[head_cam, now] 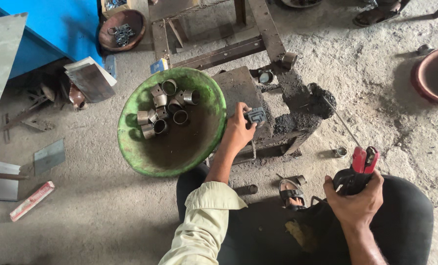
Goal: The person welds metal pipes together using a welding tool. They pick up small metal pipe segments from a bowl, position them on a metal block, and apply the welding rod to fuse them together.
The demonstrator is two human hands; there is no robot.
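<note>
My worry is the rod (339,120): its tip hangs just right of the metal part (255,116) my left hand (238,131) pinches on the block (238,88), so a slip could bring the tip onto my fingers. My left hand is closed on that small dark part, at the block's near right corner, just right of the green bowl (130,142) of rings (162,109). My right hand (358,201) is wrapped tight around the red holder (362,164), near right, over my knee.
</note>
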